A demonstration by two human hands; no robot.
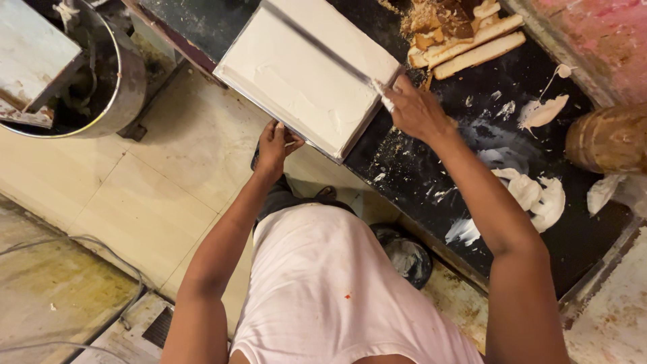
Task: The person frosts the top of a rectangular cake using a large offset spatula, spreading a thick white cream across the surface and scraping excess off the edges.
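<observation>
In the head view, the soft, easily marred cream-covered slab cake overhangs the black counter's near edge, best held by its tray rim, where the left hand pinches, while the right hand clamps a long metal scraper across it.

You stand in a working bakery kitchen. A dark bench smeared with white cream carries a large cream-coated slab cake at twelve o'clock, with sponge trimmings and crumbs at one o'clock. A big steel mixer bowl sits at ten o'clock, above a worn, stained tiled floor.
</observation>
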